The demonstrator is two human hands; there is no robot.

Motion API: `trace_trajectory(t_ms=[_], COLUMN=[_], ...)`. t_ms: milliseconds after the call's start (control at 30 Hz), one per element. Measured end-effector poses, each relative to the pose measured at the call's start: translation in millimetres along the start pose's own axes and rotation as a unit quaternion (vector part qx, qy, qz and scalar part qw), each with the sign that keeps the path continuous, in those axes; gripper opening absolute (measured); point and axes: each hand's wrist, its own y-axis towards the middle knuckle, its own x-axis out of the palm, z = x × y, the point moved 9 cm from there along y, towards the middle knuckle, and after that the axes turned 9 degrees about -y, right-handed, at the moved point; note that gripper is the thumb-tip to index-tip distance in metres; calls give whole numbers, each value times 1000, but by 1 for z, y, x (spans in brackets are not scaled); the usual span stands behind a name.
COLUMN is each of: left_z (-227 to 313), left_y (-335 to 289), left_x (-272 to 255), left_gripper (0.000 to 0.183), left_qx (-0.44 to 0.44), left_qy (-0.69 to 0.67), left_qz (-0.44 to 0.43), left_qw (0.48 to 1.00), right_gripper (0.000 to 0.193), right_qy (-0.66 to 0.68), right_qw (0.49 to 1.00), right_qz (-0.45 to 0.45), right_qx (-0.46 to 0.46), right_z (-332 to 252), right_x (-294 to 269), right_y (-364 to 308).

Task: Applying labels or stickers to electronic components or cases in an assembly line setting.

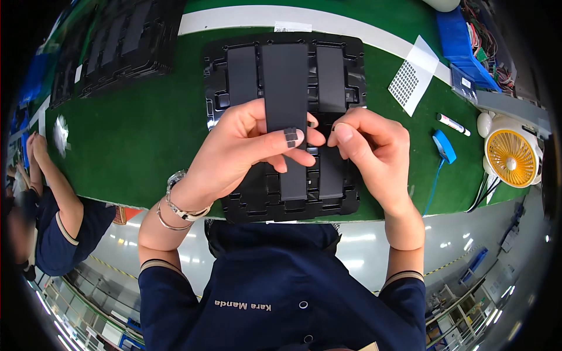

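Black moulded plastic forms the tray that lies on the green mat, directly ahead of the person. Three long flat dark cells are seated lengthwise in its compartments: a left cell, a centre cell and a right cell.

The centre cell is held by the left hand. The thumb is pressed across the face of the cell and the fingers are curled behind it, so the hand is closed in a grip on the cell. A small grey tab is seen at the thumb tip, on the face of the cell.

The right hand is closed in a pinch, thumb against forefinger, just beside the right edge of the centre cell. Whether something thin is held in the pinch cannot be told (the fingertips hide the spot).

The long axis of the held cell runs away from the body, parallel to the two neighbouring cells. The cell lies between the two hands; the left hand is on it, the right hand beside it.

Elsewhere on the bench are found a stack of black trays at the far left, a white marker pen, a blue wrist strap and a small yellow fan. A co-worker's arm is in view at the left edge.
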Motion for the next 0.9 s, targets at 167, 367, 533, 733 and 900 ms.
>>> trace_trajectory(t_ms=[167,367,533,733,900], left_z=[-5,-5,-6,-4,-5], left_y=[-1,-2,-3,-3,-5], left_x=[4,4,4,4,3], left_gripper=[24,21,21,22,21], left_qx=[28,44,68,72,101], left_qy=[-9,-3,-24,-2,21], left_qz=[-16,-7,-2,-10,1], left_qw=[999,999,997,997,995], right_gripper=[16,16,17,18,17], right_qy=[4,11,22,0,-9], right_qw=[1000,999,999,999,999], right_qz=[-12,-28,-27,-35,-29], right_qx=[-5,23,16,24,19], right_z=[0,5,4,5,5], right_x=[8,13,19,19,20], right_y=[1,-1,0,0,0])
